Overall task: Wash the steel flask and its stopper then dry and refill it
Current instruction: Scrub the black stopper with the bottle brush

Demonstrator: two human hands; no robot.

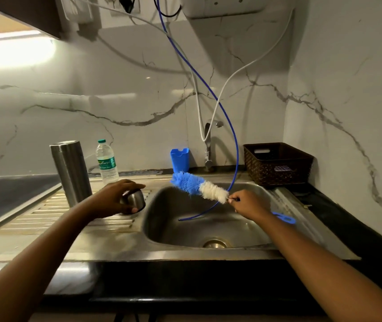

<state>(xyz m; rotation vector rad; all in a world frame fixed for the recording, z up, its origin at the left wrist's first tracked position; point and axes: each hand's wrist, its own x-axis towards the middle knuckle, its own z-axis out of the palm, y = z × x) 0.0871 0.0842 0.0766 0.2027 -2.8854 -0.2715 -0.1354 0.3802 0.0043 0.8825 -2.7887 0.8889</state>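
Drainboard (46, 212) beside sink (185, 228): our L hand (115, 198) curls round stopper (135, 198); R hand (248, 203) pinches brush (199, 187) stem; we'd lift stopper over sink, scrub w/ short strokes.

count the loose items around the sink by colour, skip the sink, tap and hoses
steel: 2, flask and cap
blue: 2, holder and bottle brush (blue and white bristles)
clear plastic: 1, water bottle
brown: 1, basket (contents unclear)
total: 6
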